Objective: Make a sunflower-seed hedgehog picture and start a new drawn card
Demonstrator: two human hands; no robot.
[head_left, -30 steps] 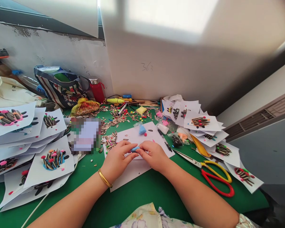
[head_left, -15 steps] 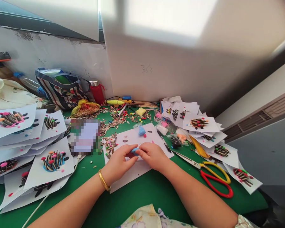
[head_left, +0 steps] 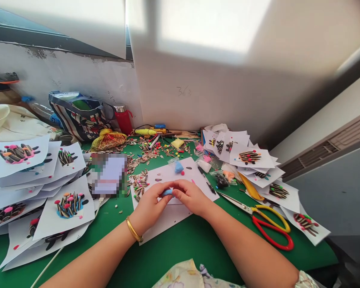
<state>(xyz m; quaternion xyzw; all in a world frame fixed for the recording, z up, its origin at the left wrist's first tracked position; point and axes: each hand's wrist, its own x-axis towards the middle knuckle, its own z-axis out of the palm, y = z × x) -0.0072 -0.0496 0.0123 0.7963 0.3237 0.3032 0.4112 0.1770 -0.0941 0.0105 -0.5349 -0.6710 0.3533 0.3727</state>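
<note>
A small lump of blue modelling clay (head_left: 167, 193) is pinched between my two hands, above a white sheet of paper (head_left: 159, 228). My left hand (head_left: 151, 204) has its fingers curled around the clay from the left. From the other side, the thumb and fingers of my right hand (head_left: 189, 197) press on it. Just beyond my hands, a bagged piece of blue clay (head_left: 178, 167) lies on the paper beside a small red ball (head_left: 183, 173). Striped sunflower seeds (head_left: 141, 184) are heaped at the sheet's left side.
Scissors (head_left: 255, 210) and a black pen (head_left: 207, 180) lie to the right. Finished seed pictures are stacked at left (head_left: 48, 212) and right (head_left: 252, 156). A phone (head_left: 109, 174) with a cable lies left. Behind stand a red flask (head_left: 123, 120) and a striped bag (head_left: 78, 116).
Both hands stay over the paper with the blue clay between them, their fingers slightly shifted. The whole view has tilted a little.
</note>
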